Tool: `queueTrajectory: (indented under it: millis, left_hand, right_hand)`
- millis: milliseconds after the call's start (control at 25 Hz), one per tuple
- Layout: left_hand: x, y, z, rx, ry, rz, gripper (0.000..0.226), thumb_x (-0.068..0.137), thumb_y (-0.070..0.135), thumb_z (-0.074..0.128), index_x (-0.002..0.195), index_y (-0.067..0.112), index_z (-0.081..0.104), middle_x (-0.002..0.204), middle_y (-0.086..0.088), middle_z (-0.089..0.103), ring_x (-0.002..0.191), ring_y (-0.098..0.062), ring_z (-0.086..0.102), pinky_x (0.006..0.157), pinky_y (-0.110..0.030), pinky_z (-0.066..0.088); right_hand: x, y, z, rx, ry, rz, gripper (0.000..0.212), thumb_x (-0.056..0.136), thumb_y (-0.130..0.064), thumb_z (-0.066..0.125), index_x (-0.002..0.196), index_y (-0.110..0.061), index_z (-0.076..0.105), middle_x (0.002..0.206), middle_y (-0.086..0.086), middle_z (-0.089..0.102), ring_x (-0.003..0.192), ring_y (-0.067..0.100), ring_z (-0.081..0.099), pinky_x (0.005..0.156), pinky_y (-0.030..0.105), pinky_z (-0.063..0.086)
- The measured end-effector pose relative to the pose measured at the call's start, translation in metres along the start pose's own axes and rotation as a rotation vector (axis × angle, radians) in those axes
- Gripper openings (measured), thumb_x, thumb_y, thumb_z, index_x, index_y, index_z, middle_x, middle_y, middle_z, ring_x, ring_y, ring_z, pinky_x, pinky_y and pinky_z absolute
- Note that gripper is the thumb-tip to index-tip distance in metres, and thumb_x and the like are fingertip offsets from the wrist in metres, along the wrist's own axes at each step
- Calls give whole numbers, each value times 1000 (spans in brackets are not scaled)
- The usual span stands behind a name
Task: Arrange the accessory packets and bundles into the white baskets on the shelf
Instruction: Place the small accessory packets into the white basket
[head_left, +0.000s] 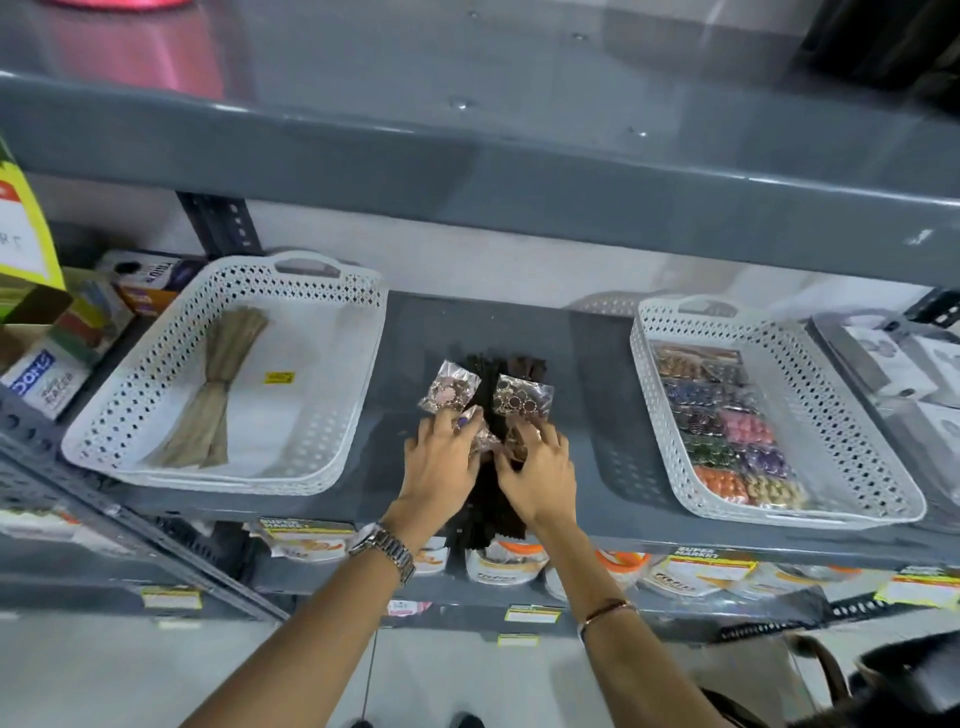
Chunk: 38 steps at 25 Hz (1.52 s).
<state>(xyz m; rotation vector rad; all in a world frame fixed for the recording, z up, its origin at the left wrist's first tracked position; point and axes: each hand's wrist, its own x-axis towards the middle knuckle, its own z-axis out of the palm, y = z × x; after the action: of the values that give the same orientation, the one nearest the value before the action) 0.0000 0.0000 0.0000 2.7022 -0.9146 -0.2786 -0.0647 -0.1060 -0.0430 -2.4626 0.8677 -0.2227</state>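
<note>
Centrally, left hand (441, 462) and right hand (537, 467) over clear packets (522, 397), dark bundle (493, 499) half hidden, grip unclear.

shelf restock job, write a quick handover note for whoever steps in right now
Left hand and right hand: both gathering clear packets of round accessories atop the dark bundle of strips on the grey shelf between baskets.
Done: left white perforated basket holds a beige bundle; right white perforated basket holds colourful packets.
Left: basket the packets and dark bundle.
</note>
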Motion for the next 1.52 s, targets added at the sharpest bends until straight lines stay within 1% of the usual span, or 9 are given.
queueTrajectory:
  millis: [240, 480, 680, 880, 1080, 1200, 1320, 1400, 1520]
  left_hand:
    - [21, 53, 39, 11, 206, 224, 46, 89, 26, 50, 135, 21, 49, 131, -9, 50, 119, -28, 48, 97, -40, 45]
    - [14, 84, 65, 140, -76, 364, 46, 89, 20, 50, 134, 14, 50, 140, -10, 47, 135, -26, 38, 117, -42, 17]
    - [45, 33, 29, -123, 296, 71, 42, 89, 17, 52, 131, 22, 54, 137, -5, 54, 125, -26, 52, 104, -39, 38]
    - [67, -7, 24, -22, -37, -263, 75, 87, 37, 58, 150, 15, 21, 145, -16, 40, 132, -38, 42, 108, -47, 34]
    - [63, 3, 28, -211, 184, -204, 42, 93, 20, 51, 134, 13, 48, 131, -18, 48, 114, -39, 55, 96, -47, 47]
    - [56, 34, 26, -225, 314, 41, 39, 92, 19, 49, 131, 18, 53, 125, -15, 52, 107, -31, 58, 94, -40, 51]
    - [40, 79, 40, -136, 244, 394, 47, 88, 11, 54, 134, 22, 51, 122, -9, 55, 101, -23, 61, 91, -36, 53]
    - [32, 91, 56, -69, 113, 440, 58, 83, -4, 54, 137, 15, 46, 131, -8, 51, 110, -27, 59, 96, -40, 49]
    - [34, 78, 67, -17, 40, 469, 59, 83, -7, 51, 140, 9, 41, 144, -8, 43, 127, -28, 50, 104, -41, 40]
  right_hand:
    - [4, 46, -55, 198, 280, 126, 31, 87, -29, 54, 112, -19, 68, 116, 14, 65, 106, 36, 60, 86, 39, 51]
    - [7, 70, -55, -98, 26, 166, 47, 97, -43, 32, 111, -12, 66, 124, 14, 61, 118, 34, 51, 100, 44, 39]
    - [42, 31, -52, -137, 156, 80, 36, 94, -32, 44, 118, -9, 59, 123, 14, 62, 118, 33, 52, 98, 44, 39]
    - [64, 3, -28, 196, 21, 327, 34, 90, -22, 53, 123, -11, 51, 115, 17, 68, 115, 36, 57, 100, 44, 45]
    - [62, 14, -41, 500, 198, 355, 31, 91, -6, 47, 122, -10, 53, 113, 19, 66, 103, 37, 63, 81, 40, 51]
    - [62, 39, -61, 451, 339, 378, 30, 92, -1, 40, 118, -6, 56, 117, 22, 61, 101, 36, 62, 83, 41, 50]
    - [63, 65, -75, 201, 119, 379, 29, 96, -10, 42, 119, -3, 58, 121, 21, 61, 107, 34, 61, 88, 41, 50]
    - [60, 74, -81, 71, -35, 345, 30, 96, -14, 45, 115, 0, 63, 120, 23, 64, 111, 33, 61, 92, 38, 49]
    - [51, 69, -81, 107, 111, 295, 31, 86, -2, 50, 113, -3, 65, 118, 22, 65, 109, 35, 62, 92, 39, 50]
